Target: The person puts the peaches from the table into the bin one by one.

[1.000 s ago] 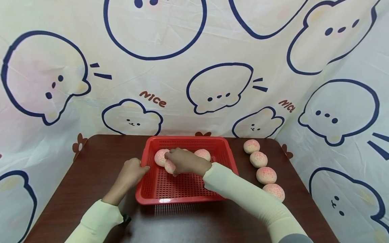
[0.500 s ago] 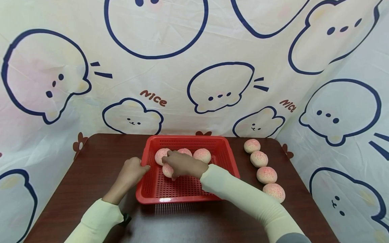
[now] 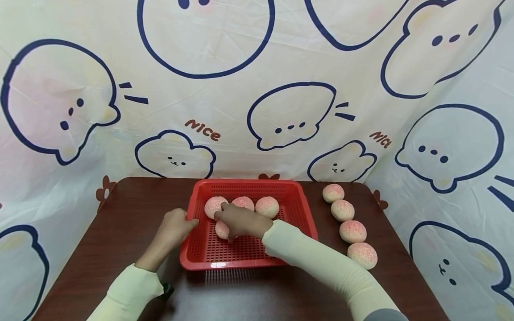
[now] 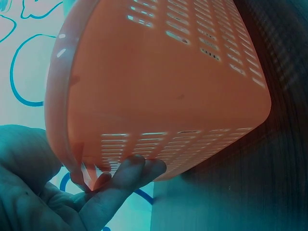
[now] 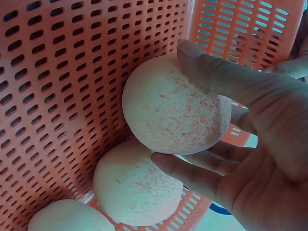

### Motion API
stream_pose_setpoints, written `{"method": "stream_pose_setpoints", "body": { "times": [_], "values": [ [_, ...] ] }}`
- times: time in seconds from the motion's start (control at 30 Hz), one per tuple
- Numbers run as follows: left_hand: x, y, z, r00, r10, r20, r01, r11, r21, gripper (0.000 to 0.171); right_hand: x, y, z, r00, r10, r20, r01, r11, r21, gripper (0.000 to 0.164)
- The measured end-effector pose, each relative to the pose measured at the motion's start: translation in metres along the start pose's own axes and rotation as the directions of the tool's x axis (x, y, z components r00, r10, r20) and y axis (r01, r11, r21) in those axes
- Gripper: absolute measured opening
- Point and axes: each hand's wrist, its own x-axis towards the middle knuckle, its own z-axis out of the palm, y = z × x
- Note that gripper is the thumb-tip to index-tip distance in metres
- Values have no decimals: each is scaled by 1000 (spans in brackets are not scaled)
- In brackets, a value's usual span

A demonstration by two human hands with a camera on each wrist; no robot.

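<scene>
Basket [image 3: 289,191], red mesh, sits mid-surface [image 3: 140,196], far rim close to the surface's back edge and the printed cloth [image 3: 289,44]. I've got the left hand [image 3: 175,225] gripping its left rim, fingers against the outer wall on the left wrist cam. Right hand [image 3: 242,219] is closed round one pink-speckled ball [image 3: 222,229] inside, thumb one side, fingers the other; I can't tell if it touches the floor. That ball is just in front of three others [image 3: 243,203] lined up toward the far wall. Room for me inside: mesh floor toward the near rim and right wall. Outside right, four more balls [image 3: 352,231] run near the surface's right edge, nearest one just beside the right sleeve [image 3: 321,263]. Surface shows left and front.
</scene>
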Motion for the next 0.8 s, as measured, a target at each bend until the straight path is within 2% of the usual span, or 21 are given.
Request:
{"method": "stream_pose_setpoints", "body": {
  "times": [0.27, 0.8],
  "values": [
    [-1, 0, 1, 1000, -5, 1, 5, 1000, -12, 23, 2, 0, 4, 1000, 30, -8, -31, 999, -28, 68],
    [-3, 0, 2, 1000, 9, -12, -9, 1000, -8, 22, -1, -2, 3, 998, 63, -29, -63, 998, -8, 66]
  ]
}}
